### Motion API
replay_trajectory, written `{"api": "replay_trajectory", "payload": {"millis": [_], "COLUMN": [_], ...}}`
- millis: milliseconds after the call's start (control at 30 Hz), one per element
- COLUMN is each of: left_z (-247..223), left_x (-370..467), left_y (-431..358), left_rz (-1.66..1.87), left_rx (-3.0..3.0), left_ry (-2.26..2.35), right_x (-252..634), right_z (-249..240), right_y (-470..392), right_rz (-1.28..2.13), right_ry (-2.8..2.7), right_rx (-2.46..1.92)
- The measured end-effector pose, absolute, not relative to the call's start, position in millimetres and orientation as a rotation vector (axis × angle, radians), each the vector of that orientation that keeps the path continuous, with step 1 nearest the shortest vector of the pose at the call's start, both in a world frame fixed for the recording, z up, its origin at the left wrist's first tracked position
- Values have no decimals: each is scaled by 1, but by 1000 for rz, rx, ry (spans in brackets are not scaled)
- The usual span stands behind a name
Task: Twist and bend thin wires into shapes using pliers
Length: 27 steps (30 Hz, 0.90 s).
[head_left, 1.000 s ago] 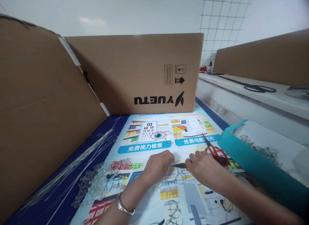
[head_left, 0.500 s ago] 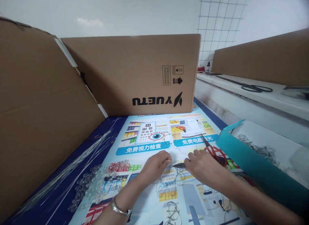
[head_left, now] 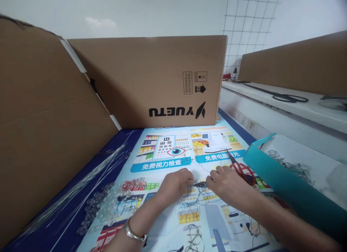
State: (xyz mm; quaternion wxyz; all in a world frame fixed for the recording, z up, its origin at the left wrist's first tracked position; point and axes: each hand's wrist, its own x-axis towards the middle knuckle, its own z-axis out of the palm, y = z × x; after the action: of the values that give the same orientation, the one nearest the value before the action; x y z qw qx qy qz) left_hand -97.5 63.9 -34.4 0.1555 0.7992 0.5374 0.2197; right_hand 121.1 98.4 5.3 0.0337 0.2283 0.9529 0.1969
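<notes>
My right hand [head_left: 222,182] is closed around needle-nose pliers [head_left: 200,185]; only their dark pointed jaws show, and the handles are hidden in my palm. The tips point left, close to the fingers of my left hand [head_left: 176,185]. Those fingers are pinched together on a thin wire, whose gripped end is hard to see. Loose loops of wire [head_left: 194,237] lie on the printed sheet [head_left: 159,241] below both hands. Red-handled scissors [head_left: 243,171] lie just beyond my right hand. Clear beads [head_left: 104,205] are spread in a pile left of my left forearm.
A teal box [head_left: 273,172] holding tangled wire stands on the right. Long straight strands [head_left: 81,187] lie along the left side. Cardboard panels [head_left: 141,78] rise at the left and back. On a white ledge at right rest black scissors [head_left: 290,98].
The hands and pliers have stayed almost in place, with only a very slight shift. The view has tilted a little.
</notes>
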Motion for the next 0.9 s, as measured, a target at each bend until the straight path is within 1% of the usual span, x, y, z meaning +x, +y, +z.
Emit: {"api": "replay_trajectory", "payload": {"millis": [200, 533, 900], "left_z": [-36, -38, -36], "left_x": [-98, -99, -99], "left_y": [64, 65, 65], "left_rz": [576, 600, 617], "left_rx": [2364, 2340, 2304], "left_ry": [1536, 1555, 1558], "right_x": [121, 122, 120], "right_z": [6, -3, -2], "right_y": [99, 103, 100], "right_rz": [574, 276, 204], "right_ry": [2934, 2986, 2978], "right_rx": [714, 963, 1023]}}
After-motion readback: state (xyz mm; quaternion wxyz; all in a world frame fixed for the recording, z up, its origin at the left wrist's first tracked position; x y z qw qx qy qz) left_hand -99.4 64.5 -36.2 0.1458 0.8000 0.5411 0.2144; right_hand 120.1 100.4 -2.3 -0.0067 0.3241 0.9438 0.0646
